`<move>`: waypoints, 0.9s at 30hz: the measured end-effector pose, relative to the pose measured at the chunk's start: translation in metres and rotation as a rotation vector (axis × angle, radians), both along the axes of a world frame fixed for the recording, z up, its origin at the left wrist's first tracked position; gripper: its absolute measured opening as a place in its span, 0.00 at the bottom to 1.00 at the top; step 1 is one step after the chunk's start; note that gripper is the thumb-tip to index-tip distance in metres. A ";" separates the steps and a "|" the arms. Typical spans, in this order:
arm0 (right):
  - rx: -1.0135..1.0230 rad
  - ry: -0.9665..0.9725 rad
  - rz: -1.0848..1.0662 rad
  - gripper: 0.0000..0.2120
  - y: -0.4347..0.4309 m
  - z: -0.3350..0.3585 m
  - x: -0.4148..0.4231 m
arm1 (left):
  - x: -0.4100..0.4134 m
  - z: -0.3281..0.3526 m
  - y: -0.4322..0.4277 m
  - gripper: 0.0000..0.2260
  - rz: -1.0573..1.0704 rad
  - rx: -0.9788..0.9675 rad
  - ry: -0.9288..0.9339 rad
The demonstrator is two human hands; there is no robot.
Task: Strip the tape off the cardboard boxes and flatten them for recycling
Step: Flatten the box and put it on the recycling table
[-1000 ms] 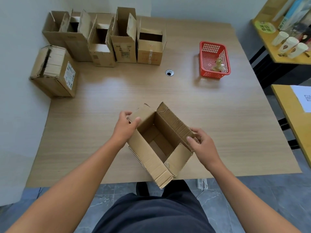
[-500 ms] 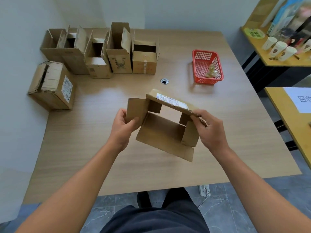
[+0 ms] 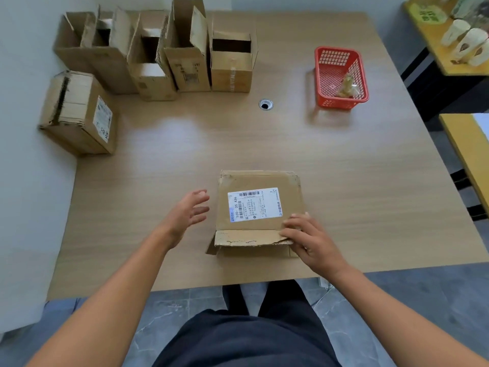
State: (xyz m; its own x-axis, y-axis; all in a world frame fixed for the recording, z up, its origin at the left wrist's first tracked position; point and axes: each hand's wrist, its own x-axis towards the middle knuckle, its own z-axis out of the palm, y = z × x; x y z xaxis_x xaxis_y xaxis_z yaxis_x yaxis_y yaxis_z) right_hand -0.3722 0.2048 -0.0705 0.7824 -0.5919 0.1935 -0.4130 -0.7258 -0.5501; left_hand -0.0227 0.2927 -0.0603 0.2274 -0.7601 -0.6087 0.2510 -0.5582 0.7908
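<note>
Office-type room, indoors. Evidence: wood-laminate desk with a cable hole, plain pale wall, grey tiled floor, yellow side table bearing paper cups, opened cardboard boxes ranged along the wall.

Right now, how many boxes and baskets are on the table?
Open upright boxes: 4
Box lying on its side: 1
Flattened box: 1
Red basket: 1
Total: 7

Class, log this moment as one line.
collapsed box flat on table, label up | left hand open, beside box | right hand resting on near-right corner | standing boxes far-left, not flattened
</note>
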 end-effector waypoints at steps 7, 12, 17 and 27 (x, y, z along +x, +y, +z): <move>0.202 0.069 0.050 0.18 -0.011 0.010 -0.007 | -0.016 -0.007 -0.071 0.22 -0.051 -0.028 -0.115; 0.356 -0.120 -0.281 0.18 -0.029 0.001 -0.003 | -0.004 -0.016 -0.082 0.28 -0.142 -0.075 0.009; 0.826 -0.183 -0.388 0.37 -0.085 -0.011 0.011 | 0.012 -0.009 -0.082 0.29 -0.252 -0.110 0.031; 0.641 0.429 0.681 0.55 -0.237 -0.037 0.073 | 0.043 -0.010 -0.112 0.20 -0.917 -0.202 -0.301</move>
